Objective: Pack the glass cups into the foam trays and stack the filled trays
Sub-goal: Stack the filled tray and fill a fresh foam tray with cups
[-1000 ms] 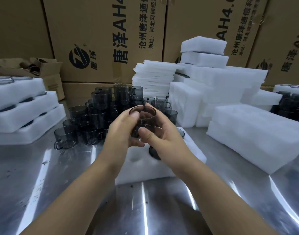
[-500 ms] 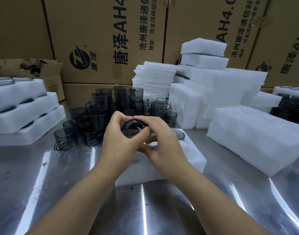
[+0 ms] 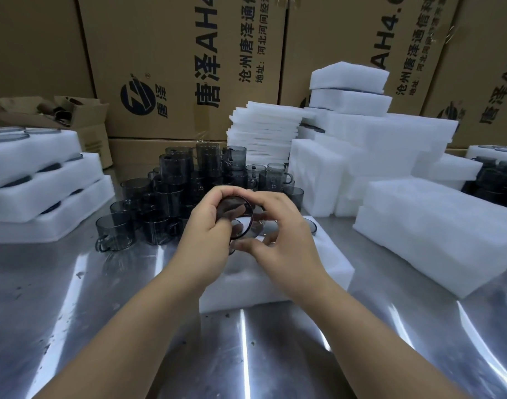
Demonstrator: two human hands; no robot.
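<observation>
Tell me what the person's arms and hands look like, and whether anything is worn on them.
The left hand and right hand are bare: no gloves, rings or watch show. The left forearm and right forearm are bare too, with no sleeves, bands or markings in view.

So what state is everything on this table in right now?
Glass cup: tilted, lifted, not yet packed
Left hand: grips the cup
Right hand: grips the cup
Foam tray: partly filled, near pocket empty
Loose cups: unpacked, heaped behind
Tray stack at left: three high, filled
</observation>
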